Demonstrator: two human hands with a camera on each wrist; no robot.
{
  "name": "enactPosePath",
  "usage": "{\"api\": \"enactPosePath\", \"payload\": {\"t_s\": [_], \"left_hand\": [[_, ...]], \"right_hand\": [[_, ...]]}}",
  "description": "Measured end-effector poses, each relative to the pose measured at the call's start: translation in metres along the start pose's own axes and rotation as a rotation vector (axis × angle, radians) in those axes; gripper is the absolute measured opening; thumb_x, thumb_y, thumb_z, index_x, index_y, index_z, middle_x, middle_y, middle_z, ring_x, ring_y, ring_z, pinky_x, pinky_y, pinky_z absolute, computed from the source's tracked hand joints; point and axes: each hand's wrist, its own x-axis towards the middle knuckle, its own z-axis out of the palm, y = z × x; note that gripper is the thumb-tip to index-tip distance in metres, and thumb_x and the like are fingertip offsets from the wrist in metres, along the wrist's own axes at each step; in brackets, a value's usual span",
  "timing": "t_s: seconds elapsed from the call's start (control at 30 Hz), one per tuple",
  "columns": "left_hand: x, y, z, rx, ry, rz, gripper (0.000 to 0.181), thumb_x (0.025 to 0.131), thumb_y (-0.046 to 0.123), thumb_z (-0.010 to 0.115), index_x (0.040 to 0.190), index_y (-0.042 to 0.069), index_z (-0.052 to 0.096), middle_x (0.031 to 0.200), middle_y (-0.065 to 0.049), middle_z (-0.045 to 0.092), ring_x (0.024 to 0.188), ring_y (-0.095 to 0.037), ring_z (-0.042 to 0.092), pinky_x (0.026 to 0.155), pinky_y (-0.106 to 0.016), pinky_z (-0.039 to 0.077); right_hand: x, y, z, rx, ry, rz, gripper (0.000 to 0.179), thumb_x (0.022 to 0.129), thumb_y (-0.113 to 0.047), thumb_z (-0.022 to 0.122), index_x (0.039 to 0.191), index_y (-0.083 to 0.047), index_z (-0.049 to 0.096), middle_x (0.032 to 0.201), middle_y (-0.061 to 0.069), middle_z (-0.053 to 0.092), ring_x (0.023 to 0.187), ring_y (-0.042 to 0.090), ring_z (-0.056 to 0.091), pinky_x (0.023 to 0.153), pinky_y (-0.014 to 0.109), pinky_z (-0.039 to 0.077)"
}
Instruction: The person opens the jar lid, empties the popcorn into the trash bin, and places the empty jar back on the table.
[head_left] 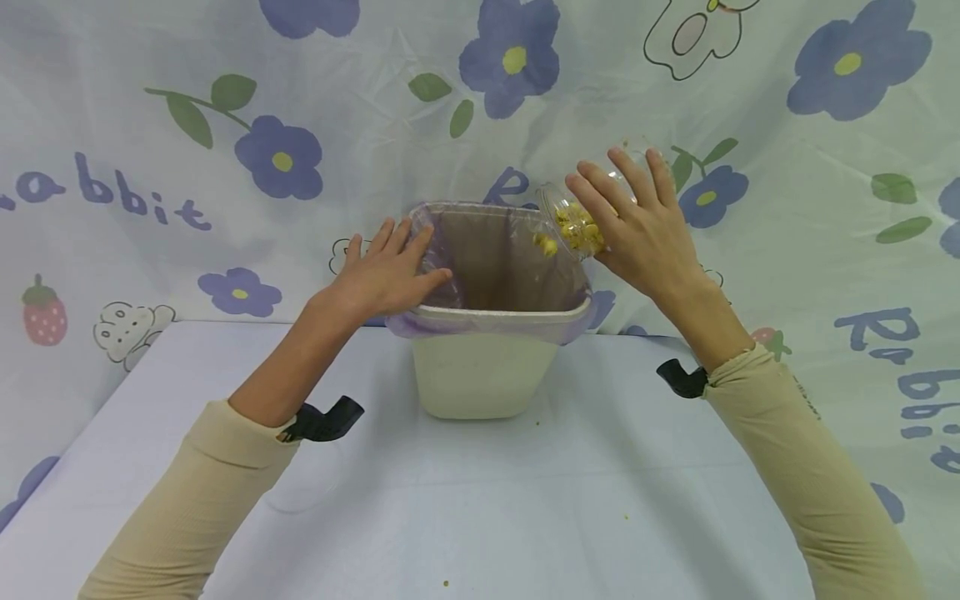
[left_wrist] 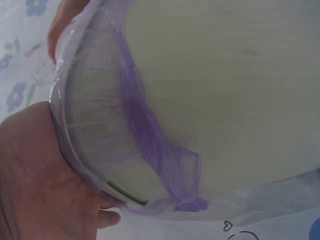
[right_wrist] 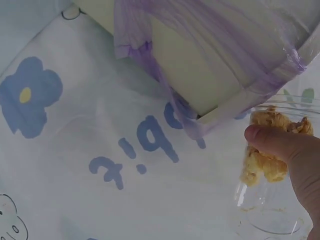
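Note:
A pale bin (head_left: 480, 375) stands on the table, lined with a translucent purple bag (left_wrist: 150, 135) folded over its rim. My left hand (head_left: 386, 275) rests on the bin's left rim, fingers straight and spread over the bag's edge. At the right rim my right hand (head_left: 645, 225) holds a clear jar (right_wrist: 272, 200) tipped toward the opening. Its thumb lies along the jar's side in the right wrist view. Yellow popcorn (right_wrist: 267, 162) is gathered toward the jar's mouth. A few loose pieces of popcorn (head_left: 546, 244) show just outside the mouth, over the bin.
The white-covered table (head_left: 480, 500) bears a few small crumbs (head_left: 446, 582). A clear round lid (head_left: 300, 504) lies near my left forearm, partly hidden by it. Behind the bin hangs a cloth (head_left: 375, 100) printed with flowers and rabbits.

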Motion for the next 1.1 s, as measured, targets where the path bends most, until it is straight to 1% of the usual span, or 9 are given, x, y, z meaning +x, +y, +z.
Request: {"api": "enactPosePath", "payload": {"t_s": [0.17, 0.27, 0.43, 0.6, 0.7, 0.93, 1.1], "left_hand": [[0.000, -0.001, 0.000, -0.001, -0.002, 0.001, 0.078, 0.105, 0.053, 0.033, 0.161, 0.009, 0.000, 0.164, -0.020, -0.009, 0.149, -0.038, -0.013, 0.112, -0.065, -0.010], [0.001, -0.001, 0.000, 0.000, -0.002, 0.000, 0.078, 0.105, 0.053, 0.033, 0.161, 0.010, 0.000, 0.164, -0.020, -0.009, 0.149, -0.038, -0.013, 0.112, -0.065, -0.010], [0.001, -0.001, 0.001, -0.001, -0.002, 0.000, 0.078, 0.105, 0.053, 0.033, 0.161, 0.010, 0.000, 0.164, -0.020, -0.009, 0.149, -0.038, -0.013, 0.112, -0.064, -0.011], [0.001, -0.001, 0.001, -0.005, -0.002, 0.000, 0.078, 0.105, 0.053, 0.032, 0.161, 0.010, 0.000, 0.164, -0.020, -0.009, 0.149, -0.038, -0.013, 0.112, -0.064, -0.011], [0.001, -0.001, 0.000, -0.007, -0.005, -0.001, 0.078, 0.105, 0.054, 0.032, 0.161, 0.011, -0.001, 0.164, -0.020, -0.009, 0.149, -0.038, -0.014, 0.112, -0.064, -0.011], [0.001, 0.000, 0.000, -0.007, -0.005, -0.002, 0.078, 0.105, 0.054, 0.032, 0.161, 0.011, -0.001, 0.164, -0.020, -0.009, 0.149, -0.037, -0.014, 0.112, -0.064, -0.011], [0.001, 0.000, 0.001, -0.007, -0.005, -0.003, 0.078, 0.105, 0.054, 0.032, 0.161, 0.011, -0.001, 0.164, -0.020, -0.009, 0.149, -0.038, -0.013, 0.112, -0.064, -0.011]], "right_hand": [[0.002, -0.003, 0.000, -0.040, 0.018, -0.021, 0.103, 0.071, -0.013, 0.088, 0.154, -0.015, 0.027, 0.155, 0.011, 0.035, 0.148, 0.035, 0.019, 0.118, 0.057, 0.008], [0.003, -0.005, 0.002, -0.085, 0.029, -0.044, 0.094, 0.076, -0.010, 0.082, 0.153, -0.016, 0.029, 0.157, 0.008, 0.033, 0.147, 0.034, 0.021, 0.117, 0.057, 0.010], [0.003, -0.009, 0.004, -0.115, -0.019, -0.068, 0.088, 0.082, -0.007, 0.077, 0.155, -0.018, 0.028, 0.159, 0.006, 0.030, 0.147, 0.034, 0.021, 0.118, 0.057, 0.010], [0.004, -0.012, 0.005, -0.122, -0.084, -0.082, 0.093, 0.080, -0.001, 0.078, 0.156, -0.019, 0.028, 0.160, 0.005, 0.029, 0.149, 0.032, 0.017, 0.119, 0.054, 0.007], [0.004, -0.013, 0.006, -0.125, -0.105, -0.093, 0.093, 0.079, 0.003, 0.077, 0.156, -0.019, 0.029, 0.160, 0.005, 0.029, 0.149, 0.031, 0.016, 0.119, 0.053, 0.005], [0.004, -0.013, 0.009, -0.146, -0.100, -0.106, 0.093, 0.079, 0.008, 0.075, 0.156, -0.020, 0.030, 0.159, 0.004, 0.030, 0.149, 0.031, 0.016, 0.119, 0.052, 0.006], [0.005, -0.014, 0.007, -0.151, -0.111, -0.105, 0.092, 0.078, 0.006, 0.076, 0.155, -0.019, 0.032, 0.160, 0.004, 0.028, 0.149, 0.031, 0.015, 0.119, 0.052, 0.005]]}}
